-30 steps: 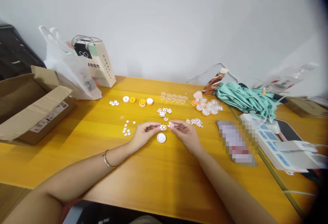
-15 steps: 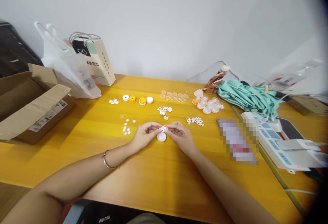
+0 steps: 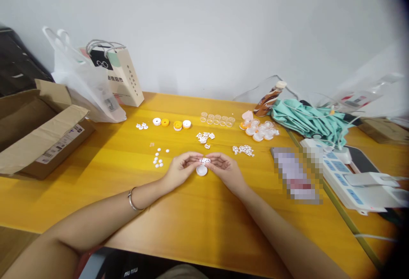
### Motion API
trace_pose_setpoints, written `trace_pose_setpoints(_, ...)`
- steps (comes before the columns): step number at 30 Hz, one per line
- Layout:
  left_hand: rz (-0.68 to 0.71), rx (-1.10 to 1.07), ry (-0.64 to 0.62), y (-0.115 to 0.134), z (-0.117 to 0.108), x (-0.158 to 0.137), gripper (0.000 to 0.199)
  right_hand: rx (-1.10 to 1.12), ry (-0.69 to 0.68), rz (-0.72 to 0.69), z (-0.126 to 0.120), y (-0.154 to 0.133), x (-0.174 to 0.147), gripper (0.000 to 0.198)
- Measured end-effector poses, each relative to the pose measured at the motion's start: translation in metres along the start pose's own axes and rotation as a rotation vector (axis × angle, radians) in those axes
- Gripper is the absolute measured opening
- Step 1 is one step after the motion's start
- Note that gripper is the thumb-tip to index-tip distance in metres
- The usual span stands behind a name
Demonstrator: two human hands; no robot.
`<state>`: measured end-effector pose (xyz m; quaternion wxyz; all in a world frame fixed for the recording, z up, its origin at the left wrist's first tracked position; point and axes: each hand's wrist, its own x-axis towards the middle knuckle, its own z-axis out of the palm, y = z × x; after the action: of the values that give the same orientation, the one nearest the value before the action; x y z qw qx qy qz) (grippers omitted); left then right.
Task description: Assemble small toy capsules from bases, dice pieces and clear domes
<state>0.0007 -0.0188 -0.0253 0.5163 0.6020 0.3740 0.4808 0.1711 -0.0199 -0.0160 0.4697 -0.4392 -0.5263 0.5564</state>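
White openwork part (image 3: 205,160) at centre, raised between the 2 hands, just above the far rim of a white round dish (image 3: 201,171). Cannot tell whether it touches the rim, nor whether it is 1 piece or 2 set together. Left hand (image 3: 181,169): thumb and fingertips pinched on the part's left side; silver bracelet (image 3: 132,200) on the wrist. Right hand (image 3: 227,170): same pinch, right side. Fingertips of the 2 hands near each other.

Just beyond: loose heap of similar white pieces (image 3: 205,137). A 2nd heap (image 3: 245,151) right of the right hand. Left of the left hand, scattered small white discs (image 3: 156,160).

Farther back: 5 clear cups (image 3: 217,120) in a row; to their left, 4 white and orange rounds (image 3: 177,125); to their right, a cluster of clear-topped orange containers (image 3: 259,131), near a tilted brown bottle (image 3: 267,100).

Table edges: open cardboard box (image 3: 62,149) far left, white power strip (image 3: 338,176) far right.
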Motion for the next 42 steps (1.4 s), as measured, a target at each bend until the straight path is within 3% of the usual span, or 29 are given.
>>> trace_pose_setpoints(14,0.114,0.112,0.011,0.001,0.002,-0.006,0.02,0.03,0.002,0.012,0.004,-0.007,-0.004,0.022)
trace_pose_setpoints(22,0.158,0.168,0.027,0.005,-0.002,-0.003,0.019,-0.07,-0.038,-0.233,0.005,-0.003,-0.006,0.014)
trace_pose_setpoints(31,0.268,0.258,0.037,0.006,-0.001,-0.005,0.011,-0.173,-0.07,-0.313,0.003,-0.002,-0.01,0.005)
trace_pose_setpoints(34,0.223,0.255,0.036,0.007,0.0,-0.006,0.011,-0.196,-0.062,-0.274,0.004,-0.001,-0.01,0.008)
trace_pose_setpoints(38,0.17,0.203,0.044,0.005,-0.001,-0.005,0.018,-0.055,-0.053,-0.16,0.005,-0.002,-0.008,0.021)
trace_pose_setpoints(42,0.226,0.251,-0.018,0.005,-0.002,-0.006,0.024,0.033,-0.047,-0.049,0.001,-0.004,-0.004,0.02)
